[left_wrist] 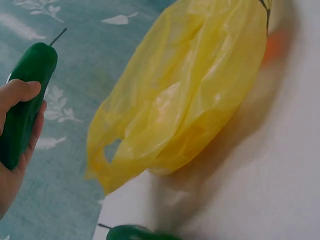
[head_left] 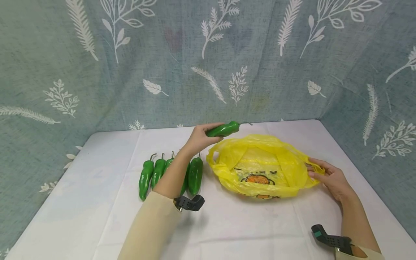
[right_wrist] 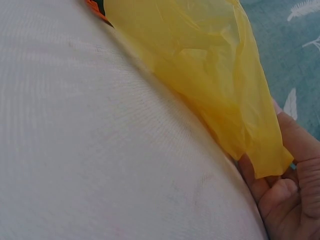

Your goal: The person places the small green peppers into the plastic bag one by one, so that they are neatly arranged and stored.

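Note:
My left hand (head_left: 199,140) grips a green chili pepper (head_left: 224,130) with a thin dark stem, held up beside the left rim of a yellow plastic bag (head_left: 227,180). In the left wrist view, thumb and fingers wrap around this pepper (left_wrist: 30,95), its stem pointing up. The bag lies on the table with its mouth spread wide, printed in orange and black. My right hand (head_left: 334,180) holds the bag's right handle, which in the right wrist view shows as a yellow strip (right_wrist: 267,150) between thumb and fingers.
Several green peppers (head_left: 195,175) lie in a row left of the bag, stems pointing away, partly hidden by my left forearm. A white cloth (head_left: 227,227) covers the table. Behind it hangs a blue-green curtain (head_left: 182,79) with white leaf prints.

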`<state>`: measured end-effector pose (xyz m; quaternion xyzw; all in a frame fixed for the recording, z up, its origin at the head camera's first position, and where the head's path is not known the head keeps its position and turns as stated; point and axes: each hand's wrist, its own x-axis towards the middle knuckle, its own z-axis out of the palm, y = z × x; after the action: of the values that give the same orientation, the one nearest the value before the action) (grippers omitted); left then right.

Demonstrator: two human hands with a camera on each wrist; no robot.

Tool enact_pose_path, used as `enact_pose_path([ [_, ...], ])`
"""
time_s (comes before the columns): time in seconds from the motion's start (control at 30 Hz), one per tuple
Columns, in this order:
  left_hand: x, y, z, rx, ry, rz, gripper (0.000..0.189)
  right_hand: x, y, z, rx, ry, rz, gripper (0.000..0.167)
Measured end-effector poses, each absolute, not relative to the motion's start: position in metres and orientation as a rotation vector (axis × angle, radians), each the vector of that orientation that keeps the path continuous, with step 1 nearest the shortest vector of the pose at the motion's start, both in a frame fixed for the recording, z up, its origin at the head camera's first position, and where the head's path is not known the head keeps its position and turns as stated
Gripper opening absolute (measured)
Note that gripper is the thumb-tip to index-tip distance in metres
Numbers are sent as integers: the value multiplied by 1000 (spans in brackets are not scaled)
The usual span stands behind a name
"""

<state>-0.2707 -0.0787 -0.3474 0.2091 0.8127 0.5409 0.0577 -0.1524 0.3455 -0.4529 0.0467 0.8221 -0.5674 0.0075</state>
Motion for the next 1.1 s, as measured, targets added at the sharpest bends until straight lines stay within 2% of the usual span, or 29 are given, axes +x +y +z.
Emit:
enact_pose_path([
  [0.6, -287, -15, -378, 638, 2358, 1498, 47, -151, 343, -457, 167, 2579, -1745, 65],
  [1.1, -280, 20, -400, 745, 2417, 1272, 46, -147, 343, -453, 154, 2589, -1764, 65],
])
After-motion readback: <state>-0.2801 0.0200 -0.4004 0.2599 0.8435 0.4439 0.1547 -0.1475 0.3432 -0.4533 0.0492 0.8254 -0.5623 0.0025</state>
